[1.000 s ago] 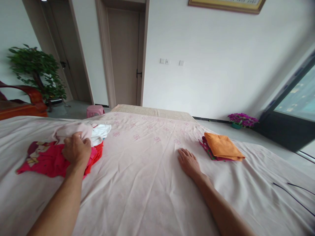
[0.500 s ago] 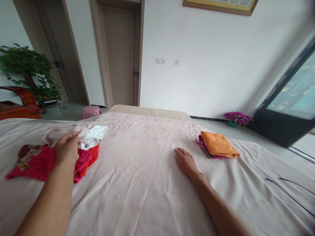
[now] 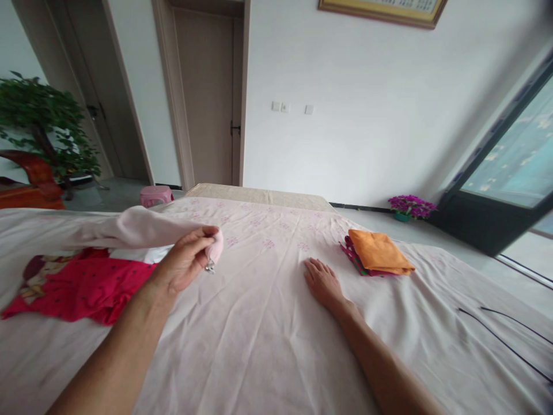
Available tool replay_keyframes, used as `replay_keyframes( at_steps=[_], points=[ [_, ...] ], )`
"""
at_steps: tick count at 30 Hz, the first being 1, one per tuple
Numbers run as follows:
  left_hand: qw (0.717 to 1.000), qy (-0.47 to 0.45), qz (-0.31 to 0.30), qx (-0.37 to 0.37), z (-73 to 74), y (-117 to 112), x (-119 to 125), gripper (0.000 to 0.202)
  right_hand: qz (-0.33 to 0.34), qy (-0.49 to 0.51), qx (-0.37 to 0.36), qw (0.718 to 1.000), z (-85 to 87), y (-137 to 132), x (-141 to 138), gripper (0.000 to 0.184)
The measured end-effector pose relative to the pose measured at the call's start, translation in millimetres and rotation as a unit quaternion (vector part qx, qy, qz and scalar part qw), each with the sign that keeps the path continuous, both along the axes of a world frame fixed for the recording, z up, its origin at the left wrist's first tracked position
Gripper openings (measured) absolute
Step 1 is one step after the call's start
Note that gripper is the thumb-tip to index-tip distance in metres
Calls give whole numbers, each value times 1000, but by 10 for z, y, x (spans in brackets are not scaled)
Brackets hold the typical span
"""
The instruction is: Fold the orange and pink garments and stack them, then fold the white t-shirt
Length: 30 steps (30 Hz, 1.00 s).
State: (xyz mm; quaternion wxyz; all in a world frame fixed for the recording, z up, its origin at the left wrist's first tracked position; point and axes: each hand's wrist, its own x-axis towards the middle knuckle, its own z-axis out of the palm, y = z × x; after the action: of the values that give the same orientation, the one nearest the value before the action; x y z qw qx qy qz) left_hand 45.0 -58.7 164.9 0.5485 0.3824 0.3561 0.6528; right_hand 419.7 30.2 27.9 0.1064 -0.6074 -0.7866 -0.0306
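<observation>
My left hand [image 3: 188, 256] is closed on one end of a pale pink garment [image 3: 144, 226], whose kind I cannot make out. Something small, shiny and metallic hangs beside the fingers. The rest of the garment trails left over a heap of clothes: a red dotted garment [image 3: 90, 282] with a cartoon print and a white cloth [image 3: 142, 253] partly covered. Flat on the pale sheet [image 3: 250, 323] rests my right hand [image 3: 323, 280], fingers stretched out and nothing in them. To its right lies a folded orange cloth [image 3: 379, 252] on a dark patterned one [image 3: 355, 256].
Two black cords [image 3: 505, 346] lie on the sheet at the right. Beyond the bed stand a pink stool [image 3: 156, 195], a leafy plant [image 3: 41, 121], a wooden armchair [image 3: 32, 181] and a pot of purple flowers [image 3: 411, 206].
My left hand has moved right, pulling the pale pink garment out long from the heap. The right hand has stayed flat on the sheet.
</observation>
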Motion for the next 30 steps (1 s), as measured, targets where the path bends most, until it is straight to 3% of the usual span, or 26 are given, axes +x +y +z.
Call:
replay_keyframes(
  at_steps=[2, 5, 7, 9, 11, 13, 15, 19, 22, 24, 25, 27, 28, 30],
  points=[
    [990, 83, -116, -21, -15, -98, 210, 27, 0, -1, -2, 1000, 10, -5, -5, 47],
    [936, 200, -287, -36, -60, -163, 363, 36, -2, -2, -5, 1000, 21, -10, -14, 47],
    [911, 258, -319, -33, -120, -124, 339, 41, -3, -1, -7, 1000, 26, -14, -18, 47],
    [911, 297, -285, -32, -219, -23, 225, 46, -1, 2, -7, 1000, 31, -19, -20, 47],
    [918, 331, -214, -35, -356, 113, 45, 49, 1, 4, -6, 1000, 32, -23, -19, 47],
    [904, 406, -129, -40, -508, 249, -165, 48, 2, 5, -6, 1000, 31, -24, -16, 47],
    [834, 548, -27, -60, -645, 349, -361, 45, 1, 5, -5, 1000, 26, -22, -14, 47],
    [649, 745, 117, -99, -774, 385, -568, 49, 0, 4, -5, 1000, 20, -15, -11, 47],
    [552, 807, 198, -70, -766, 328, -557, 56, 3, 5, -4, 1000, 21, -16, -10, 47],
    [508, 829, 226, -69, -746, 296, -533, 54, 4, 7, -1, 1000, 20, -16, -9, 47],
    [501, 833, 218, -78, -733, 287, -524, 48, 3, 8, 0, 1000, 18, -15, -8, 47],
    [525, 823, 184, -110, -686, 281, -503, 34, 3, 8, 0, 1000, 12, -12, -5, 47],
    [554, 805, 171, -124, -648, 279, -482, 30, 3, 8, -1, 1000, 11, -10, -3, 47],
    [640, 741, 166, -118, -536, 261, -392, 26, 3, 10, -2, 1000, 13, -9, -2, 47]
  ],
)
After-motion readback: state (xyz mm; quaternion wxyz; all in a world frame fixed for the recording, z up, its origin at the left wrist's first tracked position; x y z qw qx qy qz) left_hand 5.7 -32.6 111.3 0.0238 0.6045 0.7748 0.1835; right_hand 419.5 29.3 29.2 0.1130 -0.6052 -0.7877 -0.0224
